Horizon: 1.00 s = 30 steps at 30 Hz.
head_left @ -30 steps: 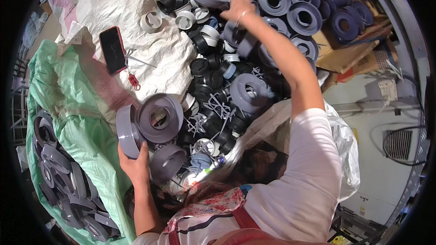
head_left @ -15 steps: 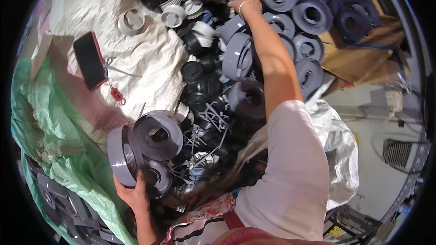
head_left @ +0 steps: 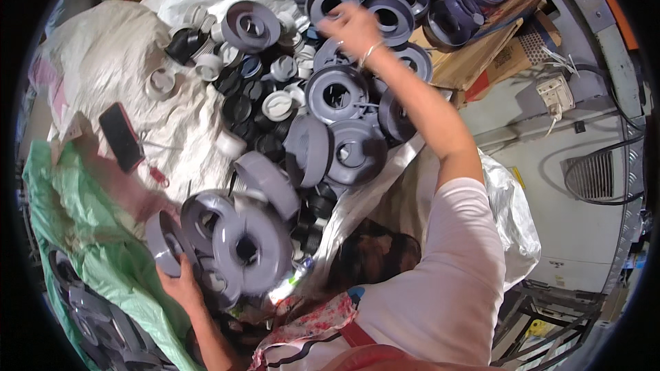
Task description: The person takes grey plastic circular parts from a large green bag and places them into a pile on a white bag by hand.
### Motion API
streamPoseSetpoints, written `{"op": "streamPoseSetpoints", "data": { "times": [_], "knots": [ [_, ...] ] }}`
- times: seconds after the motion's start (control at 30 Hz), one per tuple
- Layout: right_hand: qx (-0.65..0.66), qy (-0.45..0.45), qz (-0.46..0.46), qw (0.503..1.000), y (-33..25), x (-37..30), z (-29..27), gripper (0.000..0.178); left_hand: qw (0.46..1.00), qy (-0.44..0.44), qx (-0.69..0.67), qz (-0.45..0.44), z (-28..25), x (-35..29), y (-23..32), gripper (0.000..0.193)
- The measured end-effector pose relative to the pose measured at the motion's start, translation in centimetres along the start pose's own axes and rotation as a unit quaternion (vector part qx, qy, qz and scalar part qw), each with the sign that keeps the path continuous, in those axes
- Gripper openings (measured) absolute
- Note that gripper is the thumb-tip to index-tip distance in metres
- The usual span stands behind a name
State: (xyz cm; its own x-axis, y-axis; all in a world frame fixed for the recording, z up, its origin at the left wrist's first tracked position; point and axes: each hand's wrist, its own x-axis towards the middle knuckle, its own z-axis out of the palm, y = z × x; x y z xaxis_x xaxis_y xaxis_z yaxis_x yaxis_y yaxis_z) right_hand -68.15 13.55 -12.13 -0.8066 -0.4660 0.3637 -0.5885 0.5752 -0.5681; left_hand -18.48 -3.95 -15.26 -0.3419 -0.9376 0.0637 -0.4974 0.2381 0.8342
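My left hand (head_left: 181, 284) grips the rim of a grey plastic ring (head_left: 163, 242) at the lower left, its thumb on the near side. Leaning close to it are a large grey ring (head_left: 269, 261) with a round central hole and a smaller grey ring (head_left: 201, 222). Another grey ring (head_left: 268, 182) stands tilted behind them. My right hand (head_left: 352, 33), slightly blurred, is raised over the far grey rings with its fingers apart and nothing visible in them. Just below it lies a grey ring (head_left: 337, 95) holding small sprue bits.
Black and white round caps (head_left: 278, 105) lie mixed in the pile's middle. On the white woven sack (head_left: 89, 48) rests a red-cased phone (head_left: 120, 137). A green sack (head_left: 89, 233) with dark parts is at the left. Cardboard (head_left: 474, 55) and a wall socket (head_left: 554, 93) are at the right.
My right hand has lifted and drawn back toward me. Several grey rings have slid nearer, covering the sprue bits and black caps. My left hand keeps its ring. The view has shifted.
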Motion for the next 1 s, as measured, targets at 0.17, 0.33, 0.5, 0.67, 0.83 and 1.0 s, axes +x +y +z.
{"op": "streamPoseSetpoints", "data": {
  "times": [0.17,0.33,0.5,0.67,0.83,1.0],
  "knots": [
    [-0.381,-0.102,0.123,0.911,15.6,7.7,-6.9,0.100,1.000,0.008,0.015,0.013,1.2,1.3,-1.0,0.035],
    [-0.077,-0.151,0.224,0.960,20.9,9.1,-4.9,0.104,0.998,-0.001,0.063,0.024,1.9,1.1,-1.5,0.041],
    [0.091,-0.176,0.337,0.920,19.7,6.8,-4.1,0.095,0.998,-0.025,0.055,0.032,1.8,1.0,-0.2,0.043],
    [0.006,-0.202,0.328,0.923,12.1,3.3,-0.8,0.071,0.993,-0.052,-0.095,-0.052,-0.1,0.3,0.6,0.033],
    [-0.156,-0.283,0.175,0.930,2.7,1.6,3.3,0.061,0.992,-0.039,-0.113,-0.041,-1.9,0.4,0.2,0.036],
    [-0.026,-0.280,0.055,0.958,-2.8,-4.9,6.5,0.090,0.992,-0.033,-0.114,-0.043,-2.8,0.9,0.6,0.038]
  ]
}}
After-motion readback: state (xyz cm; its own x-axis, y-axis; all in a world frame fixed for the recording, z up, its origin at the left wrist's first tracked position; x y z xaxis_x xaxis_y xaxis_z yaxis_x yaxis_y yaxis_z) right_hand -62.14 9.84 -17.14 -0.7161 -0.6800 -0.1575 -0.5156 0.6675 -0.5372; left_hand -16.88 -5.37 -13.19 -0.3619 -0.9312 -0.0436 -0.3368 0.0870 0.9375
